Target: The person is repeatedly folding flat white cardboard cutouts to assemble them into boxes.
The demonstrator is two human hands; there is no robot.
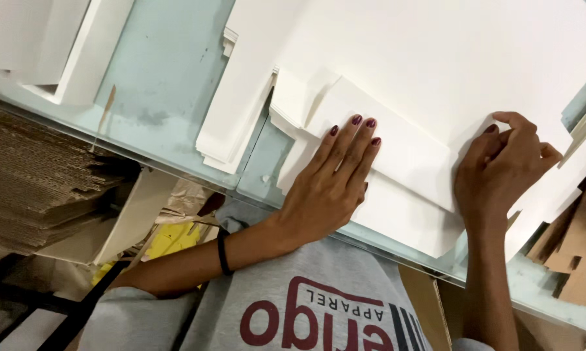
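Here, seen from the head camera, the left hand (332,179) lay flat, fingers pressed together, on a folded white card sheet (397,156) at the near edge of a pale blue table (163,78). At right, the right hand (501,172) pinched the sheet's raised right edge. Stacked white sheets (234,130) lay just left; corrugated cardboard (33,182) was piled far left.

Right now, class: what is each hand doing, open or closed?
Left hand: open, flat on the folded white card.
Right hand: closed, pinching the card's edge.
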